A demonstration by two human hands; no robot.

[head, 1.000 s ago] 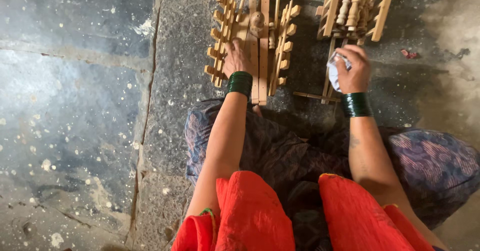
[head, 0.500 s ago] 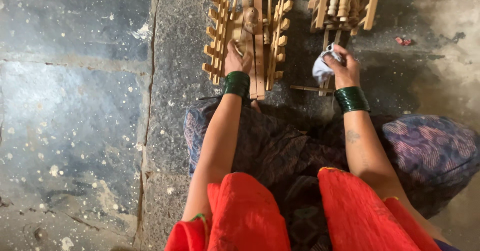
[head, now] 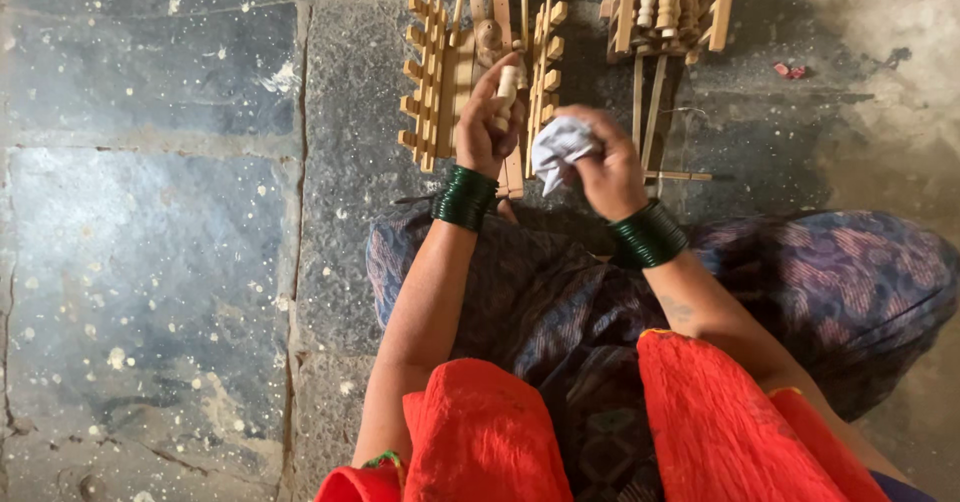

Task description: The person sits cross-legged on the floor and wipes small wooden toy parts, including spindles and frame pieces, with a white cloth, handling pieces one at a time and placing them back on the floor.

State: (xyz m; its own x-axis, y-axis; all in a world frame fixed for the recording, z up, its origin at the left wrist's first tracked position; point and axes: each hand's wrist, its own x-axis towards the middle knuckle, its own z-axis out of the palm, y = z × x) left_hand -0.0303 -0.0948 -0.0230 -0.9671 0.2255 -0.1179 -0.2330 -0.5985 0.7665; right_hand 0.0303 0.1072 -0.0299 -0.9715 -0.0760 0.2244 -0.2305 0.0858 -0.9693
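My left hand (head: 486, 122) holds a small pale turned wooden piece (head: 507, 84) upright, just above my lap. My right hand (head: 606, 165) grips a crumpled white cloth (head: 558, 146) close beside that piece, nearly touching it. Both wrists carry stacks of green bangles. Behind my left hand a wooden rack with pegged sides (head: 437, 77) lies on the stone floor, with a round brown knob in its middle. A second wooden rack (head: 668, 7) holding several turned wooden pieces lies farther right.
I sit on a grey stone-slab floor (head: 150, 242) speckled with pale flecks. Thin wooden sticks (head: 650, 112) lie below the right rack. A small red scrap (head: 788, 70) lies at the upper right. My patterned skirt and red cloth fill the lower frame.
My left hand lifted a pale wooden piece off the left rack. My right hand came left from the right rack with the white cloth, meeting the piece.
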